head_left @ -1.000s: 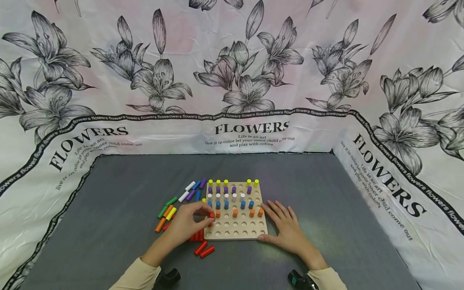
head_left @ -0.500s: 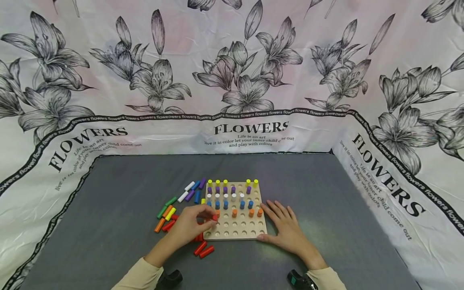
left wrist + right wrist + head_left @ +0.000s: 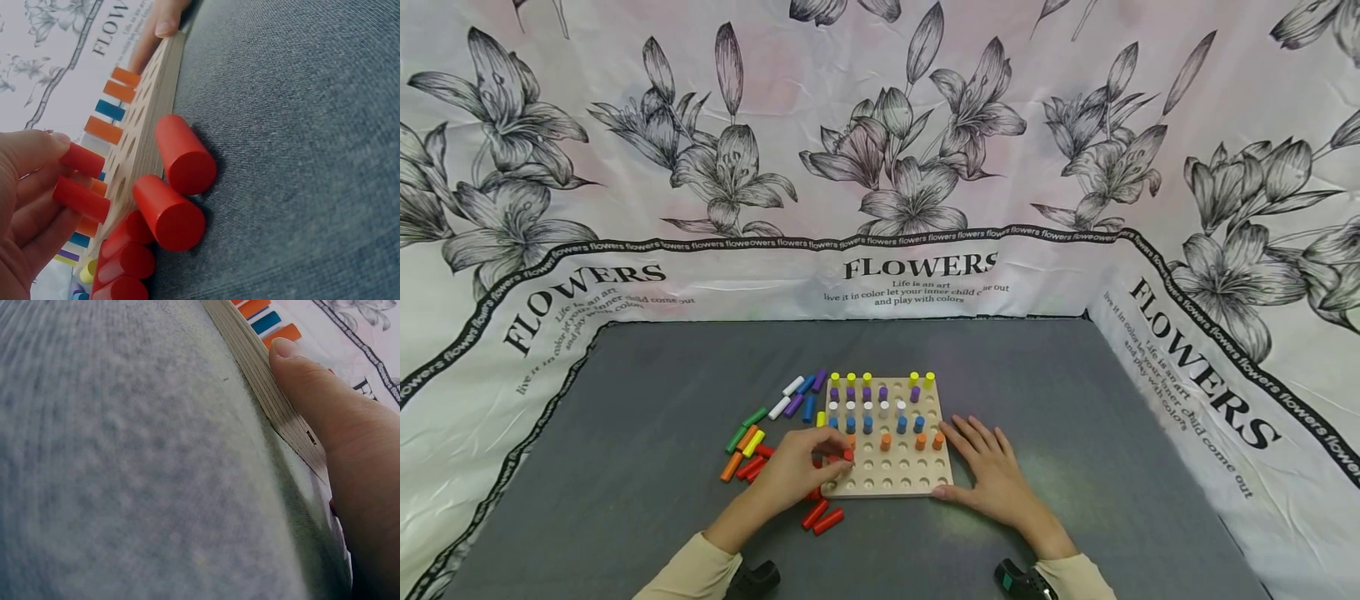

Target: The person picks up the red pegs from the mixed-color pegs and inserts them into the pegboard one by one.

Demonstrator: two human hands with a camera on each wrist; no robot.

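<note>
Here, left hand (image 3: 793, 467) pinches red peg (image 3: 85, 160) at left side of pegboard (image 3: 895, 472); right hand (image 3: 988, 467), fingers extended, touches pegboard's right edge. Behind pegboard, cloth (image 3: 760, 287) reads "FLOWERS", "Life is an art".

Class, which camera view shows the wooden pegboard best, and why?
The head view: from above, it shows most of the pegboard, partly hidden by the left hand. The left wrist view gives its slanted edge and some holes; the right wrist view, mainly one edge.
</note>
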